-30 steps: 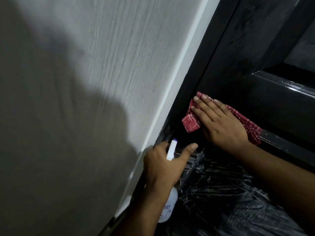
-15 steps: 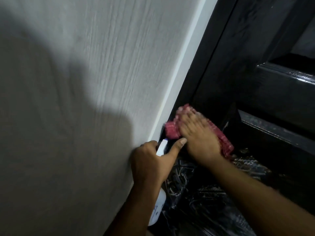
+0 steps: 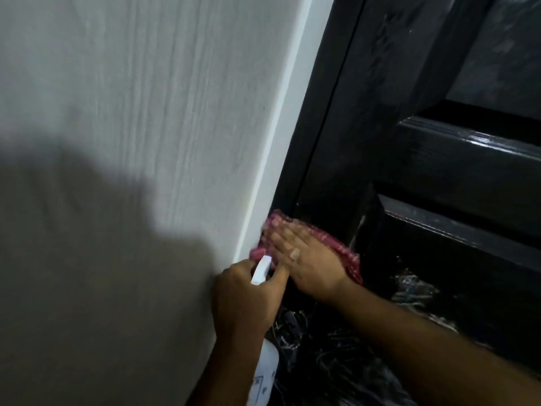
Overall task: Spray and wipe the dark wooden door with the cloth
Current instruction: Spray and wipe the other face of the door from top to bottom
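The dark wooden door [image 3: 380,118] fills the right side, with raised glossy panels and wet streaks low down. My right hand [image 3: 304,259] lies flat on a red checked cloth [image 3: 345,253], pressing it against the door's left stile close to the frame. My left hand [image 3: 246,300] grips a white spray bottle [image 3: 261,269]; its nozzle points up towards the cloth, and the bottle's body [image 3: 265,373] shows below my wrist.
A pale wood-grain wall [image 3: 131,127] with a white trim strip [image 3: 278,148] borders the door frame on the left. A large shadow covers the wall's lower part. The door's panel ledges [image 3: 468,148] jut out at the right.
My right hand has slid the cloth down and to the left along the door's edge, close beside the bottle nozzle. My left hand has kept hold of the bottle.
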